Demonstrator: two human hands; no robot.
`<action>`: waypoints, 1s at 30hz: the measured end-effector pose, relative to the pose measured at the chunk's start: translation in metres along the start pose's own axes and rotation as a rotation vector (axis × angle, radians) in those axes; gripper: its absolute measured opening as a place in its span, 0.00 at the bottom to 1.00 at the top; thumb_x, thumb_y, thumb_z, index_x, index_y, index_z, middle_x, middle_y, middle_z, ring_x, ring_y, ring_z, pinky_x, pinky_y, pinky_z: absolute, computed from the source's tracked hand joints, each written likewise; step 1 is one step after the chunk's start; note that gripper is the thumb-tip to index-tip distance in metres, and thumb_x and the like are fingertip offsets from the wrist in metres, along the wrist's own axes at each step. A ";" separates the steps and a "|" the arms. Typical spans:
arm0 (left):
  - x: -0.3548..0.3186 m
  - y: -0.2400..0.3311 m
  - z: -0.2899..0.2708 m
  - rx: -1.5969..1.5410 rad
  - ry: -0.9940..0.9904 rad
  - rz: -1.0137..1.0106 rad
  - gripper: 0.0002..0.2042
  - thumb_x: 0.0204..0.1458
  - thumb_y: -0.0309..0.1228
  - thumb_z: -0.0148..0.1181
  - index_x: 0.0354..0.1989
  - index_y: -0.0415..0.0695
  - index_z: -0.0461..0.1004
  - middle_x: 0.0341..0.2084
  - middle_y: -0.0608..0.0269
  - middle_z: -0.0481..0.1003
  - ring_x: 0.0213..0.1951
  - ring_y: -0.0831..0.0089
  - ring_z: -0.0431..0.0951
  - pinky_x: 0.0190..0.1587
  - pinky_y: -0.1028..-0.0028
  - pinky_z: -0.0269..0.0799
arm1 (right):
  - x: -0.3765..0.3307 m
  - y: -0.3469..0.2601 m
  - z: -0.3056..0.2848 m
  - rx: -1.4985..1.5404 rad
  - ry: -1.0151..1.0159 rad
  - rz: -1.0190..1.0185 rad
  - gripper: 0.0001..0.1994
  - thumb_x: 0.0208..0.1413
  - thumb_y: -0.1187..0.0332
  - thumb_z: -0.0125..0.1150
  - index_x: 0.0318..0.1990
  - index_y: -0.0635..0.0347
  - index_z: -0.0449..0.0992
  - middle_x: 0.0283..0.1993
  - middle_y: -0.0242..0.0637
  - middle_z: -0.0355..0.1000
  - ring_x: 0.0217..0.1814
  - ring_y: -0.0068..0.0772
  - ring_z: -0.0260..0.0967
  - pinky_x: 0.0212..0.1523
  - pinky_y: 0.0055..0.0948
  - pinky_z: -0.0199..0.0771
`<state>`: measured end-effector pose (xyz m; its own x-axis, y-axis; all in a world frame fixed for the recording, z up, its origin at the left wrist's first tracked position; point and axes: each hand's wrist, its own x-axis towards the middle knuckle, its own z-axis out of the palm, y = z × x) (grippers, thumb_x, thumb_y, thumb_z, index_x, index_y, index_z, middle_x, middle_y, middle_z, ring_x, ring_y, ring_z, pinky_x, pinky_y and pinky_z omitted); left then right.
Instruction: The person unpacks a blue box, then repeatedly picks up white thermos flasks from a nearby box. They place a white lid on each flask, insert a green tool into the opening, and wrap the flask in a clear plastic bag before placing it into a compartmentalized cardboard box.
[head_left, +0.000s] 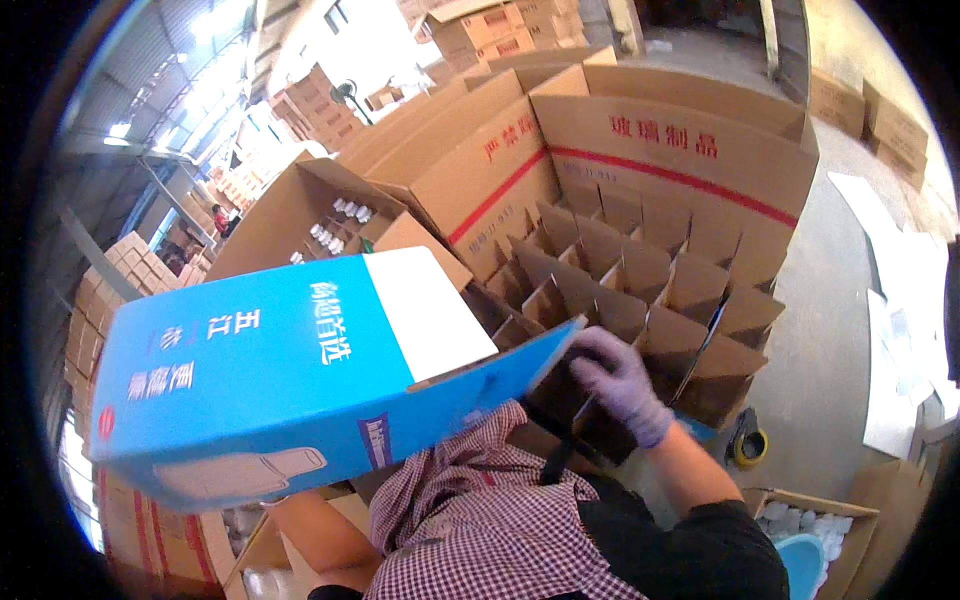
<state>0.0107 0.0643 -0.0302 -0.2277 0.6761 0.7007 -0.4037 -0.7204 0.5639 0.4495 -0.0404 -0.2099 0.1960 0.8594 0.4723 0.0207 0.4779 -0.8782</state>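
Observation:
A long blue printed carton [270,340] lies tilted across the left and middle of the view, its white panel toward the centre. My left hand [276,499] bears it up from the near side; only a sliver of glove shows below the box, its fingers hidden. In a pale purple glove, my right hand [625,388] has curled fingers at the far end of the carton's blue side flap [545,357]. Just beyond that hand stands a big open brown carton [680,150] with upright cardboard dividers [625,285] making several cells.
Another brown carton [270,220] at the back left holds white-capped items [328,238]. A black and yellow tape roll [747,440] lies on the floor at right. Near the lower right are a light blue basin [803,562] and a box of white pieces [820,522]. White sheets [895,370] lie farther right.

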 end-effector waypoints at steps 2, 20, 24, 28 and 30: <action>-0.007 -0.002 -0.010 -0.143 -0.011 -0.013 0.15 0.67 0.44 0.47 0.33 0.50 0.74 0.28 0.70 0.74 0.36 0.72 0.74 0.44 0.70 0.69 | 0.020 -0.014 0.028 0.303 -0.138 0.063 0.22 0.63 0.57 0.57 0.56 0.66 0.76 0.51 0.44 0.77 0.53 0.36 0.74 0.58 0.33 0.73; 0.008 -0.037 0.112 -0.085 -1.507 -0.229 0.10 0.48 0.21 0.59 0.35 0.45 0.85 0.38 0.61 0.84 0.63 0.54 0.71 0.69 0.44 0.50 | 0.124 -0.165 -0.060 -0.198 -0.540 0.751 0.23 0.64 0.58 0.58 0.57 0.69 0.73 0.50 0.44 0.77 0.53 0.32 0.73 0.58 0.34 0.75; -0.088 -0.087 0.138 0.079 -1.499 -0.273 0.15 0.45 0.20 0.58 0.41 0.47 0.84 0.44 0.60 0.82 0.60 0.56 0.72 0.69 0.50 0.54 | 0.106 -0.223 -0.025 -1.002 -0.827 0.786 0.21 0.51 0.60 0.70 0.50 0.63 0.79 0.47 0.43 0.79 0.48 0.38 0.75 0.56 0.38 0.74; -0.114 -0.096 0.140 0.064 -1.440 -0.140 0.14 0.45 0.21 0.61 0.42 0.46 0.82 0.45 0.60 0.81 0.57 0.58 0.75 0.66 0.55 0.62 | 0.034 -0.298 -0.081 -1.549 -0.961 0.166 0.17 0.48 0.57 0.70 0.38 0.61 0.81 0.40 0.42 0.78 0.44 0.42 0.76 0.48 0.37 0.76; -0.106 -0.104 0.125 0.102 -1.360 -0.114 0.14 0.45 0.21 0.62 0.42 0.44 0.82 0.45 0.59 0.81 0.53 0.55 0.78 0.62 0.58 0.68 | 0.008 -0.320 -0.089 -1.469 -0.803 0.526 0.15 0.47 0.59 0.70 0.33 0.63 0.81 0.35 0.43 0.77 0.39 0.43 0.77 0.44 0.37 0.76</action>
<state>0.1875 0.0478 -0.1084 0.8685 0.0905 0.4874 -0.2812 -0.7198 0.6347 0.5320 -0.2030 0.0680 -0.0079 0.9405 -0.3397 0.9983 -0.0122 -0.0568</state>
